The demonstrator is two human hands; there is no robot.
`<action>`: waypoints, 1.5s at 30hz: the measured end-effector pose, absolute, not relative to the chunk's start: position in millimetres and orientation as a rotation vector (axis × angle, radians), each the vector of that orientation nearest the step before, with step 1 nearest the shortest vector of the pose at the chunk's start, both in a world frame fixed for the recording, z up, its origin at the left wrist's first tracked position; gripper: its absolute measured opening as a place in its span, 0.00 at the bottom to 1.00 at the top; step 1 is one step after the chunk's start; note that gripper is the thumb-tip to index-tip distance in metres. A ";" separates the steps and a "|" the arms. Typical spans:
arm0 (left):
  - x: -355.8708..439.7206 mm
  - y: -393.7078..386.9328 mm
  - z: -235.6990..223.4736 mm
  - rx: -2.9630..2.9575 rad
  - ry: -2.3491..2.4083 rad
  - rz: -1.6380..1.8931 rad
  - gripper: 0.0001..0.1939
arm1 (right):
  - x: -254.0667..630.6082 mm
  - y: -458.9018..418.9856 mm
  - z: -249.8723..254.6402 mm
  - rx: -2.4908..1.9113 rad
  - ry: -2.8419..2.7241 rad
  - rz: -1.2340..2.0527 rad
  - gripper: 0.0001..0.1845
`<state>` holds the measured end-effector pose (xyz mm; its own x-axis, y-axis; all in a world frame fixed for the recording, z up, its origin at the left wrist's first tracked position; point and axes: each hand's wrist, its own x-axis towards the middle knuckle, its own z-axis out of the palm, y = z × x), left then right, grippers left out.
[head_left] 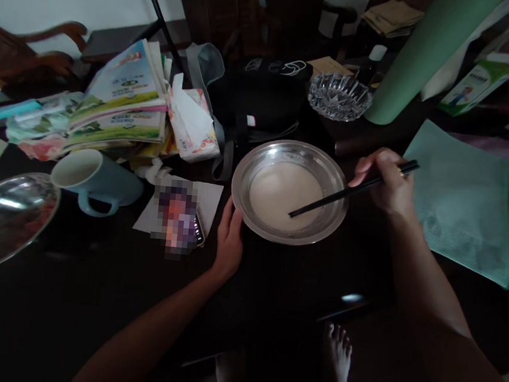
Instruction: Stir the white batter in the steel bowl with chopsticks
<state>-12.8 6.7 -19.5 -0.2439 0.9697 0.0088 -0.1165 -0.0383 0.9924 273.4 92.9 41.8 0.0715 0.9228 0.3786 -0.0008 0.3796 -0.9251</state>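
A shiny metal bowl [338, 208] stands on the dark table in front of me with a milky, pale liquid [277, 187] in it. My left hand [230, 240] grips the bowl's lower left rim; part of its fingers is hidden under the edge. Dark chopsticks [339, 194] are held in my right hand [390, 183], over the right rim. Their tips reach into the liquid near its lower right side. Left of my left hand, a phone [199, 231] with a blurred-out screen lies on a white paper [212, 198].
A light-blue mug [117, 187] and another metal bowl [29, 235] stand at left. Behind are magazines [123, 100], a tissue pack [197, 131], a black bag [263, 96] and a glass ashtray [340, 97]. A green cylinder [420, 63] and a mesh pouch [464, 205] are at right.
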 end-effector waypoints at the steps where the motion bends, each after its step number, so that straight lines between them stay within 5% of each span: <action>1: -13.0 6.6 -20.1 1.010 1.281 1.459 0.25 | 271.3 90.6 42.4 -0.961 -1.373 0.915 0.18; 9: -13.4 6.5 -20.7 1.008 1.285 1.456 0.25 | 276.3 96.8 40.3 -1.021 -1.200 0.663 0.19; 16: -13.3 6.6 -18.7 1.008 1.294 1.445 0.25 | 265.4 88.5 41.9 -0.989 -1.424 0.908 0.17; 22: -12.6 6.4 -18.6 1.002 1.293 1.448 0.25 | 272.5 95.3 42.4 -1.040 -1.181 0.622 0.19; 29: -13.3 6.6 -18.5 1.013 1.292 1.450 0.25 | 264.4 86.7 42.4 -0.978 -1.400 0.901 0.18; 35: -13.0 6.4 -18.1 1.018 1.307 1.449 0.25 | 272.6 95.0 41.5 -1.022 -1.205 0.652 0.19; 45: -13.6 6.5 -19.1 1.014 1.292 1.448 0.26 | 267.4 88.3 42.8 -1.053 -1.441 0.816 0.17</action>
<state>-13.6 6.5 -19.1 -0.2407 0.9706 0.0030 -0.1072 -0.0296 0.9938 267.4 88.3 42.8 0.0159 0.9287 0.3705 0.1602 0.3634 -0.9178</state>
